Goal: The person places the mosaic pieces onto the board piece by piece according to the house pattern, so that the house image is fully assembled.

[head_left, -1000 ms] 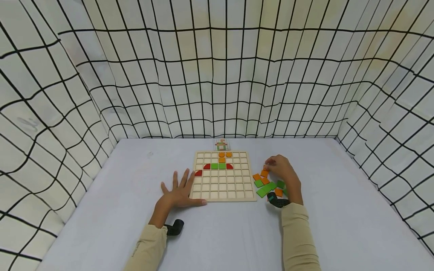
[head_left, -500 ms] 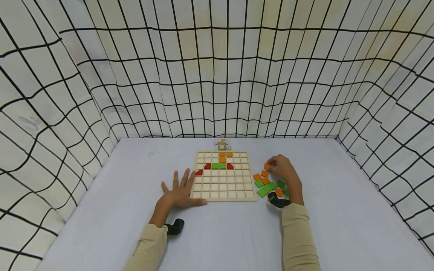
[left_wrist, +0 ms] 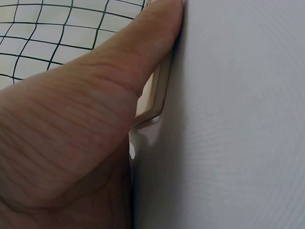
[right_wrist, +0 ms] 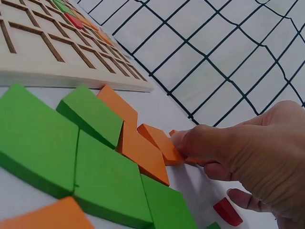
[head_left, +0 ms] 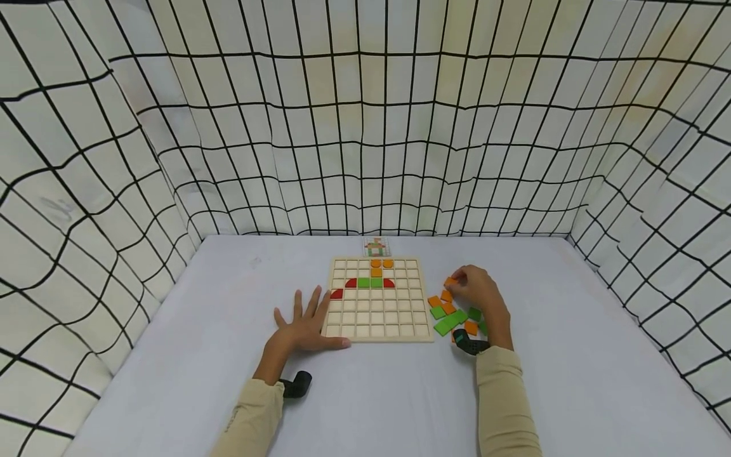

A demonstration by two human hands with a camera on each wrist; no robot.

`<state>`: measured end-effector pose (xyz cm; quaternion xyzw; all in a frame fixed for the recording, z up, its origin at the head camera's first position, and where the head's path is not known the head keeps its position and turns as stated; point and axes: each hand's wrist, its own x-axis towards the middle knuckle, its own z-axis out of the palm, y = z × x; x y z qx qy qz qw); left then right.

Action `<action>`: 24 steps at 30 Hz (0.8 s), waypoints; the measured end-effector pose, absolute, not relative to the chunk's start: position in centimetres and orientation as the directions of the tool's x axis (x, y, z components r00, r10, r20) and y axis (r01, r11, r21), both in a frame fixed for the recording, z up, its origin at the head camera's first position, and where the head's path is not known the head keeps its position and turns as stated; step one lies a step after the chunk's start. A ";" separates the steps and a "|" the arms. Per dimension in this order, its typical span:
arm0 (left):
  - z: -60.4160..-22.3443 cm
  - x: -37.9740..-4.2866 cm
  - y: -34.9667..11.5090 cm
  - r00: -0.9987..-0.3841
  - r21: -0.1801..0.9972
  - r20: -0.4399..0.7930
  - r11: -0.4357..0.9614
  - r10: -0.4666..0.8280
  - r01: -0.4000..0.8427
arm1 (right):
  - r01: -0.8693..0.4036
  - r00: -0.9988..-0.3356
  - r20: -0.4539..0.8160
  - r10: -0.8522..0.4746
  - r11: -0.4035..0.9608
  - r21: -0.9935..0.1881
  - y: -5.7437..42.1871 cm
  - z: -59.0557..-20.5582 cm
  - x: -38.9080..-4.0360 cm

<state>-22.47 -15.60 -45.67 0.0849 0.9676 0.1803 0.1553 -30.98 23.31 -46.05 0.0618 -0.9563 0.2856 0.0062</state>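
Head view: right hand (head_left: pixel 478 289), pinching one orange tile (head_left: pixel 450 282) right of one board (head_left: pixel 377 318); best gripped by opposite edges. Left hand (head_left: pixel 306 332), fingers spread, at board's left corner. Set in board: two orange discs (head_left: pixel 375 263), one orange square (head_left: pixel 375 272), two green squares (head_left: pixel 363 282), three red quarter-rounds (head_left: pixel 389 284). Loose tiles (head_left: pixel 447 325): partly hidden, total uncertain.

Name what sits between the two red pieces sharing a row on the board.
Two green squares, side by side, as the head view shows.
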 end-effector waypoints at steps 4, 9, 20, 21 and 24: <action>-45.9 -22.3 -15.6 -0.934 0.373 -0.285 0.923 0.214 0.097 | -0.152 -0.988 0.060 -0.143 0.810 -0.566 23.0 -46.3 -31.0; -45.7 -22.2 -15.6 -0.936 0.371 -0.279 0.923 0.213 0.099 | -0.223 -0.973 0.091 -0.211 0.773 -0.595 22.1 -46.0 -31.3; -45.0 -21.8 -15.6 -0.935 0.391 -0.267 0.913 0.231 0.114 | -0.358 -0.926 0.133 -0.353 0.711 -0.606 17.4 -44.5 -31.7; -45.0 -21.8 -15.6 -0.935 0.389 -0.268 0.914 0.232 0.115 | -0.373 -0.919 0.135 -0.371 0.705 -0.603 17.0 -44.6 -31.7; -45.0 -21.9 -15.6 -0.935 0.389 -0.266 0.914 0.234 0.118 | -0.397 -0.904 0.135 -0.405 0.681 -0.615 15.8 -44.5 -31.7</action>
